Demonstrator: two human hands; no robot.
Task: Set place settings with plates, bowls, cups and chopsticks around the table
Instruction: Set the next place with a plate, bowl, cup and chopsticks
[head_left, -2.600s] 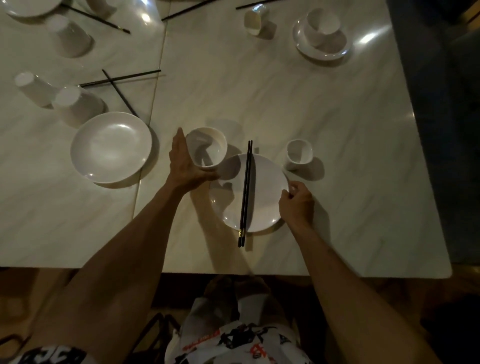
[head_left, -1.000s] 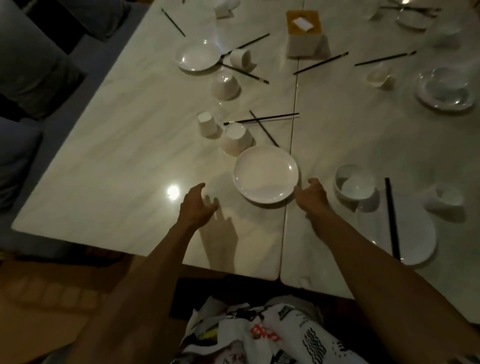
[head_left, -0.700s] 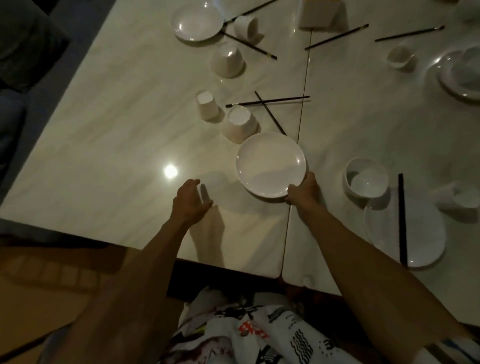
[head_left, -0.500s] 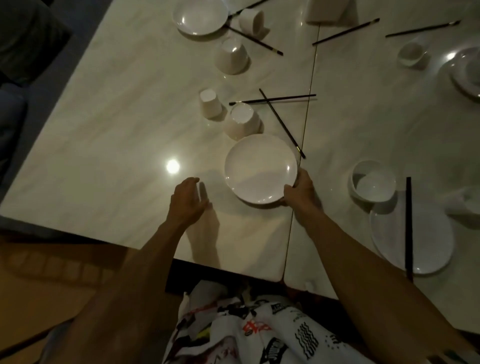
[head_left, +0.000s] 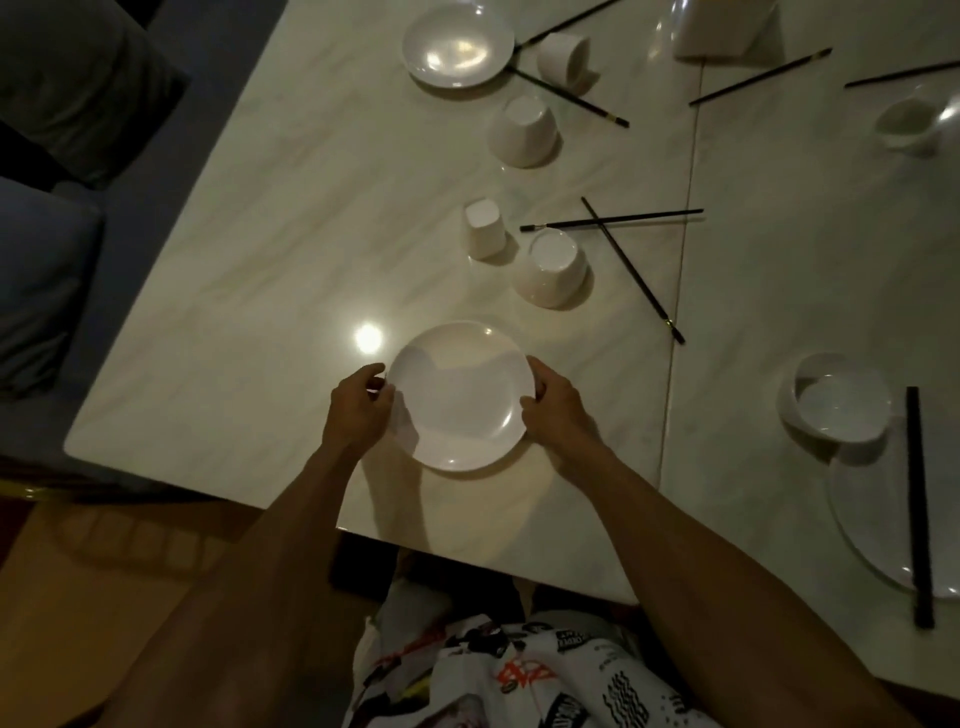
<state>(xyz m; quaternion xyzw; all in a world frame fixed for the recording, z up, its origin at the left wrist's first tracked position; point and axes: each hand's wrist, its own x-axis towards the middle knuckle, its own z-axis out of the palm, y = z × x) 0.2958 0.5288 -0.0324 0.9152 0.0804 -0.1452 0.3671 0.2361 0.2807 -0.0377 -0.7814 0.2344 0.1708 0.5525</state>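
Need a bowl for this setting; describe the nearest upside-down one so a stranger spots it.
Find the plate held by the left hand and right hand. Just beyond it, slightly right, sits an upside-down bowl. It is wider than the inverted cup on its left and nearer than the other inverted bowl.

Round white plate (head_left: 462, 395) lies flat, right way up, with an upside-down bowl (head_left: 551, 269) and cup (head_left: 485, 229) beyond.
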